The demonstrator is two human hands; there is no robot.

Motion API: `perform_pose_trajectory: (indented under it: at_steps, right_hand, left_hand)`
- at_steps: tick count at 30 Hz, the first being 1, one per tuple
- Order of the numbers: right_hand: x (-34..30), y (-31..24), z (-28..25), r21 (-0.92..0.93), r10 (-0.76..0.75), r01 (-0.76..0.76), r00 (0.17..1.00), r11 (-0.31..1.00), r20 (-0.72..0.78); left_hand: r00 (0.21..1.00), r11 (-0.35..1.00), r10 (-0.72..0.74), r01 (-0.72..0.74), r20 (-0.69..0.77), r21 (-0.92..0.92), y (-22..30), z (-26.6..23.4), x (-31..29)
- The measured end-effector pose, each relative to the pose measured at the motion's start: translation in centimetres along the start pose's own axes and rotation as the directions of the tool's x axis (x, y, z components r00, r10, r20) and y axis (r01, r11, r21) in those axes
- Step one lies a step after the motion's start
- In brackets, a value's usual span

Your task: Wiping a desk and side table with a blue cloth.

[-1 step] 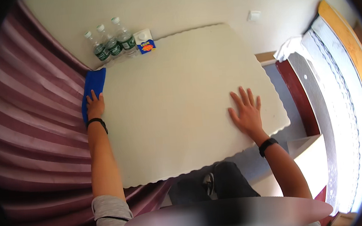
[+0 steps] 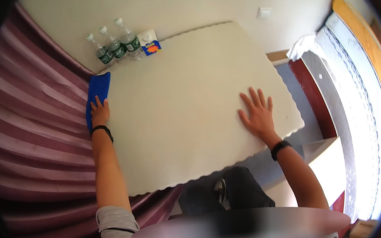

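Observation:
My left hand (image 2: 99, 112) lies with its fingers spread on a blue cloth (image 2: 100, 85) along the left edge of the pale table (image 2: 185, 106). My right hand (image 2: 259, 117) rests flat on the right part of the tabletop, fingers apart and nothing in it. Three clear plastic bottles with white caps and green labels stand in a row at the back left; the rightmost bottle (image 2: 130, 43) is next to a small white, blue and orange carton (image 2: 150, 43).
Pinkish-purple curtains (image 2: 37, 128) hang right along the table's left side. Behind the table is a wall with a white switch plate (image 2: 264, 13). To the right stand a bed (image 2: 355, 82) with pale bedding and a white piece of furniture (image 2: 326, 166).
The whole view has shifted very slightly. Both hands stay in the same places on the cloth and the table.

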State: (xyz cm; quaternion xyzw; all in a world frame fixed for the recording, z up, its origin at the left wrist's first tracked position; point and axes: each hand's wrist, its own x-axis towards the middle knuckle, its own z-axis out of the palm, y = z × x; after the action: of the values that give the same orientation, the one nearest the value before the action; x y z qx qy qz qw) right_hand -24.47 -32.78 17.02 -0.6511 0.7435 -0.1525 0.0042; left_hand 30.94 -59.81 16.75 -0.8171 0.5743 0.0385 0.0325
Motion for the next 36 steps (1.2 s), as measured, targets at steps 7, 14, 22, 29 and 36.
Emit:
perform_pose_trajectory:
  at_steps: [7,14,22,29,36]
  right_hand:
    - [0.5,-0.1,-0.4,0.021,-0.021,0.023,0.996,1.0,-0.082]
    - [-0.1,0.1,0.1,-0.046,0.025,-0.027,0.999,0.999,-0.035]
    - [-0.4,0.8,1.2,-0.081,0.007,-0.011,0.999,0.997,-0.049]
    - [-0.8,-0.3,1.8,0.183,0.133,-0.159,0.981,0.97,0.144]
    - [-5.8,-7.4,3.6,0.039,-0.248,0.252,0.966,0.967,-0.076]
  left_hand:
    - [0.996,0.997,0.07,-0.068,-0.048,0.04,-4.9,1.0,-8.0]
    - [0.978,0.978,0.197,-0.201,0.066,0.05,-0.8,1.6,-23.9]
    - [0.877,0.883,0.469,-0.467,0.098,-0.05,8.1,1.7,-37.5]
    - [0.812,0.841,0.54,-0.525,0.223,-0.126,12.5,1.3,-40.8]
    - [0.733,0.765,0.63,-0.643,0.257,-0.043,19.5,1.2,-42.9]
